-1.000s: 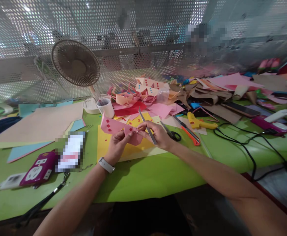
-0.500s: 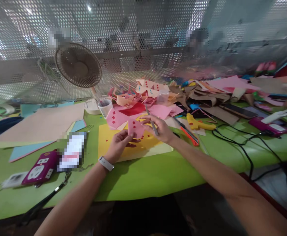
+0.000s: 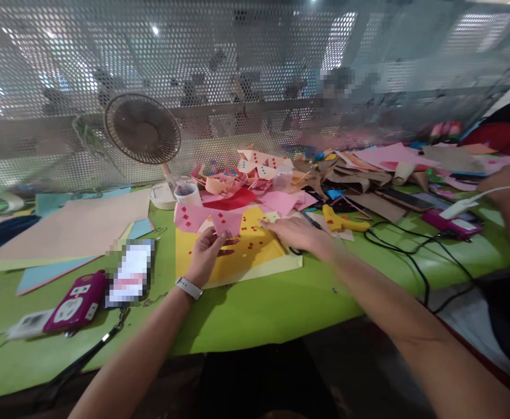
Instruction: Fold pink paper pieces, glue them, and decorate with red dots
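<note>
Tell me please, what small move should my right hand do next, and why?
Probably the right hand should pick up one small red piece from the yellow sheet: several lie near its fingertips, and the left hand pinches the pink paper, which bears similar red diamonds.

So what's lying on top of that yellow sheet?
Small red pieces are scattered over the yellow sheet. The pink paper and the left hand holding it cover part; the right hand hides some edge. Anything under those can't be seen.
</note>
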Available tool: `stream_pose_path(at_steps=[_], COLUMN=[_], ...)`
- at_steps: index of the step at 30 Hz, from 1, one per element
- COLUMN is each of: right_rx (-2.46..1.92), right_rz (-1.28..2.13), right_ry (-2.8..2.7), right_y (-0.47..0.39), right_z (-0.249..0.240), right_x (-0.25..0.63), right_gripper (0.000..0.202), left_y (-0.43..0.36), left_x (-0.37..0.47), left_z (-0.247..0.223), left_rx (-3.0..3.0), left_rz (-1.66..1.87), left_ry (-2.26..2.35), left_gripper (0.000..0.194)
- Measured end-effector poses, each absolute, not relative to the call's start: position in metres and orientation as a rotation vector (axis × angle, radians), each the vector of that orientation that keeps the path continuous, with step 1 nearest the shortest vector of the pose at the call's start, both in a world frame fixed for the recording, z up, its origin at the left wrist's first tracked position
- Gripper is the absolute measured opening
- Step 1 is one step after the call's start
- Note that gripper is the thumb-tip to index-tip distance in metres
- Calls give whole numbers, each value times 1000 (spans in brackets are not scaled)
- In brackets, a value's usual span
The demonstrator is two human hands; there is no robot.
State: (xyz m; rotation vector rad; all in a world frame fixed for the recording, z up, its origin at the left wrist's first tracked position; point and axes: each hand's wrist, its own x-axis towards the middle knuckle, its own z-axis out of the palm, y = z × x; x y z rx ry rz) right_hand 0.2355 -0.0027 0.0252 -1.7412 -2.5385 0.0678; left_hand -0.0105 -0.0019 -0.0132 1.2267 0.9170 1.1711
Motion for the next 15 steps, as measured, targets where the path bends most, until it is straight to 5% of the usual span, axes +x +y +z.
stream_pose_path(at_steps=[9,15], right_rx=[-1481,-1868], right_rz=[343,-95], right_ry=[-2031,-1884], right_y=[-20,-37], right_z=[77,54], right_x=[307,398], right_gripper=[42,42], left_y=[-1,1], left_x=[-12,-12], left_z=[-14,-13], left_rx=[1249,1248], left_rz=[1175,1171], left_ry=[917,936], left_gripper=[43,45])
